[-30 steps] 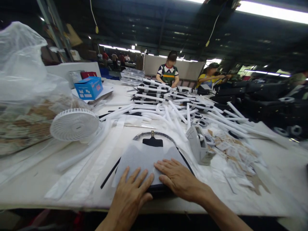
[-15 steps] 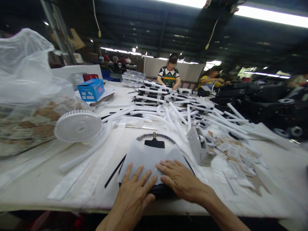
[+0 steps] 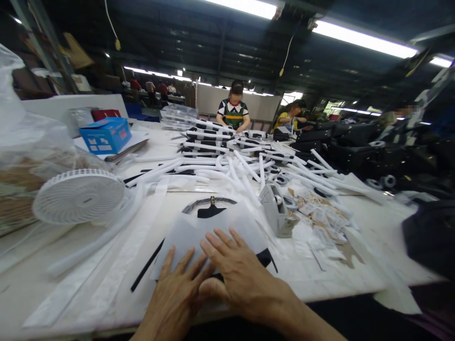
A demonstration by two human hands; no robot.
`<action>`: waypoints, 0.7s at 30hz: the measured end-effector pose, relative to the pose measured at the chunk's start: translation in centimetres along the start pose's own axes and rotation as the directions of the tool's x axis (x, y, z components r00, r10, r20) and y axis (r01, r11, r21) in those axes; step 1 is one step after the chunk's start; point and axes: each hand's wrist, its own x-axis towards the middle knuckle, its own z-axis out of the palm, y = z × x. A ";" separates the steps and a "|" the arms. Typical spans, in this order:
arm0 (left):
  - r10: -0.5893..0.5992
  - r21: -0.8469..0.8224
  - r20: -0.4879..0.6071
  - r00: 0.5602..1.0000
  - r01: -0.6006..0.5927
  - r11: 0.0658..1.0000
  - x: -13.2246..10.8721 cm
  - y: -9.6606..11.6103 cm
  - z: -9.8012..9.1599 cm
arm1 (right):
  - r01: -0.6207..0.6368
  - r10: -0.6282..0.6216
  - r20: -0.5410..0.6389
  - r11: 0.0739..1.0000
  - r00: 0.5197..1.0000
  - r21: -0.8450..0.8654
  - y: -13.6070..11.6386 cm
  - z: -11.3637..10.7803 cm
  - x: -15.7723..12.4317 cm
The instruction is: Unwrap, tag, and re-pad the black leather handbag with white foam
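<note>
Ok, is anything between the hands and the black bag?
Yes: the white sheet covers much of the black bag, with the left hand and right hand lying on top of it.

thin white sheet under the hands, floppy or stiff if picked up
The thin white sheet would probably flop, since its upper edge looks wavy. It's likely light, looking thin, and might slide, as its surface looks smooth.
</note>
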 end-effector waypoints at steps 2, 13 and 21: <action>-0.038 0.000 -0.001 0.999 0.038 0.999 -0.2 0.3 0.2 | -0.031 0.032 0.051 0.999 0.998 -0.020 0.8 2.6 0.6; -0.193 0.152 -0.138 0.971 0.214 0.965 -3.8 -3.2 -4.0 | -0.079 0.080 0.106 0.997 0.991 -0.011 2.0 4.7 0.2; -0.268 -0.063 -0.398 0.878 0.265 0.962 0.1 -0.9 -7.9 | -0.084 0.084 0.130 0.996 0.988 -0.013 2.1 5.3 0.2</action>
